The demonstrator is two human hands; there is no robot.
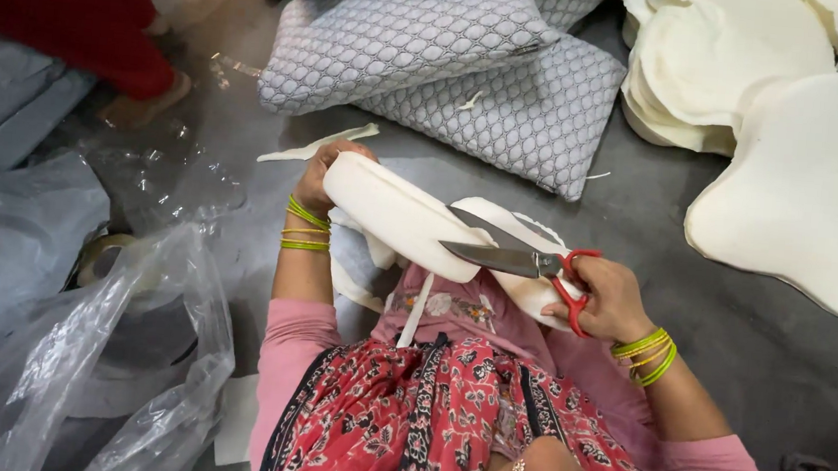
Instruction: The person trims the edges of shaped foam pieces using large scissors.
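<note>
My left hand (322, 173) grips the far end of a white foam piece (396, 214) that lies across my lap. My right hand (611, 299) holds red-handled scissors (517, 255), fingers through the loops. The blades are parted around the foam's edge near its middle. A thin white foam strip (416, 310) hangs down from the piece over my red patterned clothing.
Grey quilted pillows (453, 54) lie on the floor ahead. Stacked white foam shapes (792, 185) sit at the right. Clear plastic bags (102, 340) are heaped at the left. Another person in red (78, 9) sits at the top left.
</note>
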